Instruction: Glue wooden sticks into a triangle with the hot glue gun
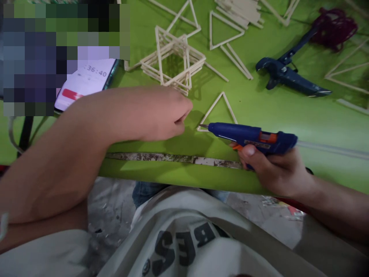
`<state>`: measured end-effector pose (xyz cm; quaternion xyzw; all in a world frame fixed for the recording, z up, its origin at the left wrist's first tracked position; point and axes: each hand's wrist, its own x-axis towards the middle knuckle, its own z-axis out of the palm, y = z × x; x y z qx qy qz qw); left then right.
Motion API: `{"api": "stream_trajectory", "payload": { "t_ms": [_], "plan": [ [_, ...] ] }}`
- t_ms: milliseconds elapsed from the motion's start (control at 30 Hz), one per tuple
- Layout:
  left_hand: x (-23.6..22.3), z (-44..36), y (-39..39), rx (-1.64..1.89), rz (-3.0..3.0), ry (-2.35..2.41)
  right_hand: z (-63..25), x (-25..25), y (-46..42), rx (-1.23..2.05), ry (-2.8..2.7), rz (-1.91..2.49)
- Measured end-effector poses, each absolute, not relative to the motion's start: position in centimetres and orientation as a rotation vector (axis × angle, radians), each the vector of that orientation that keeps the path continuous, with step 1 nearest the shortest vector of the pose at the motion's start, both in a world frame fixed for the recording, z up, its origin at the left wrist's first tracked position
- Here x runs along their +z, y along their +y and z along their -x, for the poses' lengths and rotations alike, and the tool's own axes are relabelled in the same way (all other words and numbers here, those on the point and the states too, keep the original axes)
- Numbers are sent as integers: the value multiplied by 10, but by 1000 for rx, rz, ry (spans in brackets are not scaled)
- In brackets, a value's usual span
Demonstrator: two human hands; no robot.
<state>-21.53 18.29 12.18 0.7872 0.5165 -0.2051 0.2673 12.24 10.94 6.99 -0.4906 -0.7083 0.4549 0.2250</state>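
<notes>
My right hand (272,169) grips a blue hot glue gun (236,132), a finger at its orange trigger. The nozzle points left, at the lower left corner of a triangle of thin pale sticks (230,108) on the green table. A clear glue stick (331,148) runs out of the gun's back. To the left of the triangle, my left hand (164,111) is closed, knuckles up. Its fingertips are hidden, so I cannot see what, if anything, they hold. Just beyond it stands a stacked star-shaped stick frame (159,55).
A worn flat strip (161,157) lies along the green table's (173,173) near edge. A lit phone (89,79) sits at left. Farther back are another stick triangle (211,30), a pile of flat sticks (239,9), a dark blue hand tool (291,77) and purple yarn (336,29).
</notes>
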Motion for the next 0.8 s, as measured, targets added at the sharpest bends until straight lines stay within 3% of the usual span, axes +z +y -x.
{"api": "stream_trajectory", "payload": {
  "t_ms": [233,567,800],
  "plan": [
    [120,215,185,-614,-2115,1397,-124,70,110,1220,-1973,1375],
    [114,219,190,-520,-2078,1387,-131,69,113,1480,-1800,1251],
    [121,219,190,-501,-2111,1346,-130,79,118,1409,-1720,1078]
  ]
}}
